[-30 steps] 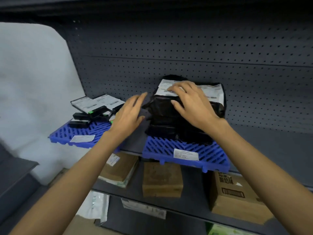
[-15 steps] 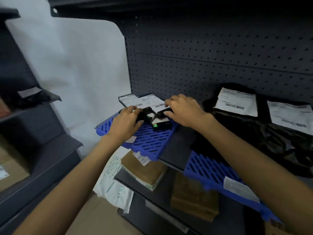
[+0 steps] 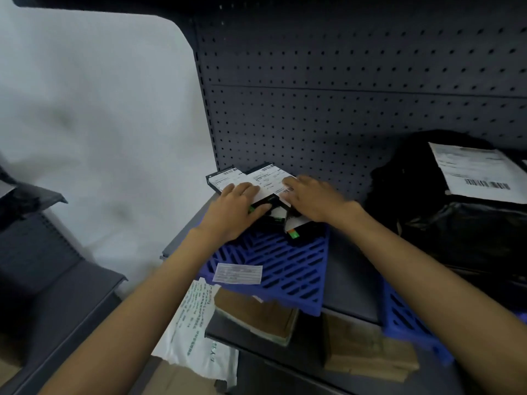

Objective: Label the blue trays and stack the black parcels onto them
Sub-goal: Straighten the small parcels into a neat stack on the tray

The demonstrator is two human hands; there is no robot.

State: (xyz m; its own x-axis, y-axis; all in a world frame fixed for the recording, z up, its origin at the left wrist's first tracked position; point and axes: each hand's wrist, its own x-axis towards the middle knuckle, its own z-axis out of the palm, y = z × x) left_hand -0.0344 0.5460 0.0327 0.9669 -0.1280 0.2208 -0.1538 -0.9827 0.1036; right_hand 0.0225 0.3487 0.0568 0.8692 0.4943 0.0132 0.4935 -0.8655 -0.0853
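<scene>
Both hands are down on a pile of small black parcels (image 3: 252, 181) with white address slips. The pile sits on the far end of a blue tray (image 3: 285, 266), close to the shelf's (image 3: 349, 280) back edge and the pegboard (image 3: 342, 109). The left hand (image 3: 231, 213) lies with its fingers nearly straight across the top slip and its thumb along the parcel's near side. The right hand (image 3: 313, 201) presses flat beside it, fingers spread. A paper label (image 3: 238, 273) is stuck at the tray's front edge, which overhangs the shelf's front. Towards the right, a second blue tray (image 3: 405, 317) carries a big black parcel (image 3: 462, 223). Brown boxes (image 3: 256, 315) sit on the shelf below.
</scene>
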